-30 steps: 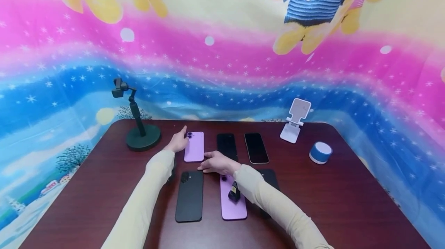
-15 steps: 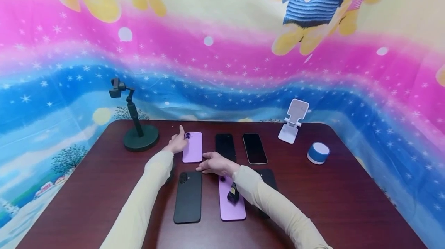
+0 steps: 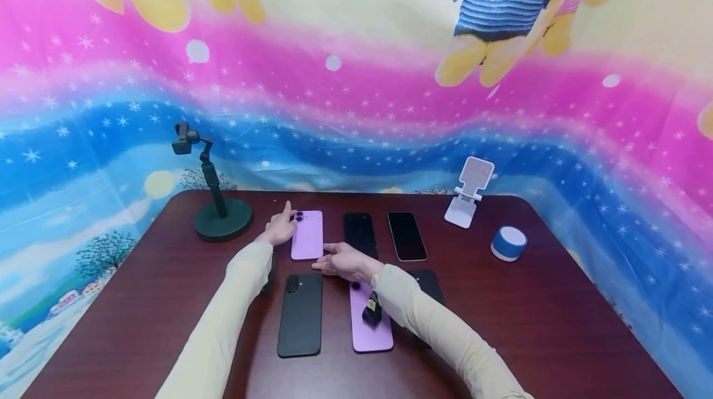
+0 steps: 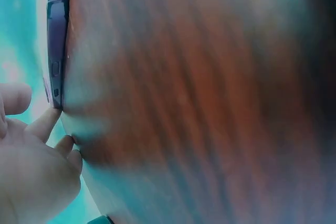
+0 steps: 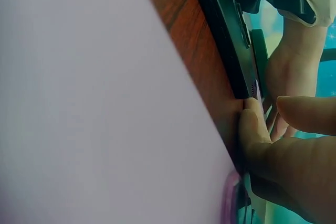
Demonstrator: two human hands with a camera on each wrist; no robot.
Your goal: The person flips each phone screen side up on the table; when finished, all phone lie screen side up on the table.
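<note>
A small purple phone point(image 3: 307, 235) lies back side up in the far row. My left hand point(image 3: 278, 229) is at its left edge, one finger extended away from me; in the left wrist view, fingertips point(image 4: 64, 142) touch down by the phone's end. My right hand point(image 3: 346, 261) reaches across the larger purple phone point(image 3: 372, 334), fingers extended between that small phone's lower right corner and the black phone point(image 3: 299, 318) in the near row. In the right wrist view, a fingertip point(image 5: 251, 106) is right at the end of a black phone point(image 5: 223, 30).
Two dark phones, the left one point(image 3: 359, 229) and the right one point(image 3: 407, 236), fill out the far row. Another dark phone point(image 3: 430, 287) lies partly under my right sleeve. A green-based stand point(image 3: 223, 221), a white phone stand point(image 3: 469, 192) and a blue-white cylinder point(image 3: 509, 243) stand around them.
My left hand has shifted slightly left against the small purple phone. My right hand has barely moved, and the phones lie as before; the head view has drifted a little.
</note>
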